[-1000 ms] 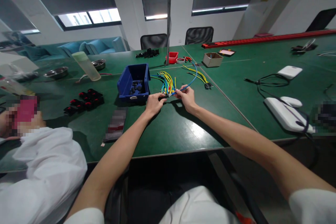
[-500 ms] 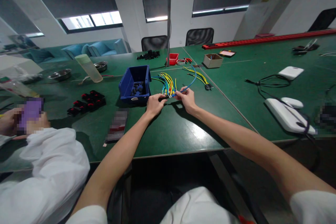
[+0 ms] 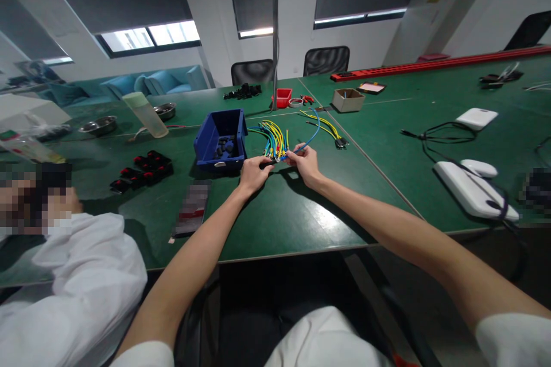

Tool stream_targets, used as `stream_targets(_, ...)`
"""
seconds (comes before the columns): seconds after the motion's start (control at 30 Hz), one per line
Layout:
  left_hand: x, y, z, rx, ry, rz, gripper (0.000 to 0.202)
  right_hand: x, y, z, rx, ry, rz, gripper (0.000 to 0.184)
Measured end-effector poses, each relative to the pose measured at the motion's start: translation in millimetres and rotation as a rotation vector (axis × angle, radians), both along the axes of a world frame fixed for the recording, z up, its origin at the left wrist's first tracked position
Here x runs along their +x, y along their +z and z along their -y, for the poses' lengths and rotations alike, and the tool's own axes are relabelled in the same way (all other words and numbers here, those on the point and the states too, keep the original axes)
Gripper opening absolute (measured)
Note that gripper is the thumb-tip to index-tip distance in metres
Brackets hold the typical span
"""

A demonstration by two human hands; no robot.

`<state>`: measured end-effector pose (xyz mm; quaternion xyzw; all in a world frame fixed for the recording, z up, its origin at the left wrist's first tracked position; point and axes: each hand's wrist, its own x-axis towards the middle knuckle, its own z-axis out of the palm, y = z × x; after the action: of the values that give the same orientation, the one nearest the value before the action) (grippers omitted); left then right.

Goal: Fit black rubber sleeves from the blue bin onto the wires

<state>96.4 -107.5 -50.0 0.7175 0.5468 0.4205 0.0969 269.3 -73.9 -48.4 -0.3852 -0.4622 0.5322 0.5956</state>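
My left hand [image 3: 255,174] is closed on a small black piece [image 3: 267,164] whose exact kind is too small to make out. Just right of it, my right hand [image 3: 305,161] pinches a blue wire [image 3: 316,133] near its end, and the rest of the wire arcs up and away. The two hands' fingertips almost meet. Right behind them lies a bundle of yellow, blue and green wires [image 3: 275,135] with metal ends toward me. A blue bin [image 3: 221,140] with dark small parts in it stands beside my left hand.
More yellow wires with black ends [image 3: 331,131] lie to the right. Left are black-and-red parts [image 3: 144,171], a phone-like slab [image 3: 192,209] and a bottle [image 3: 146,116]. A grey box [image 3: 348,100] and red tray [image 3: 283,97] stand behind. A person in white sleeves [image 3: 94,264] sits at left.
My hands stay almost in place, still at the black piece and the blue wire. At left, the co-worker's held object shows dark instead of purple.
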Motion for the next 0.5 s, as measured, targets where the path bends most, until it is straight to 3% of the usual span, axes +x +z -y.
stream_targets(0.5, 1.2, 2.1, -0.6, 0.002, -0.02, 0.0, 0.011, 0.2, 3.0, 1.1, -0.031, 0.04, -0.005, 0.037)
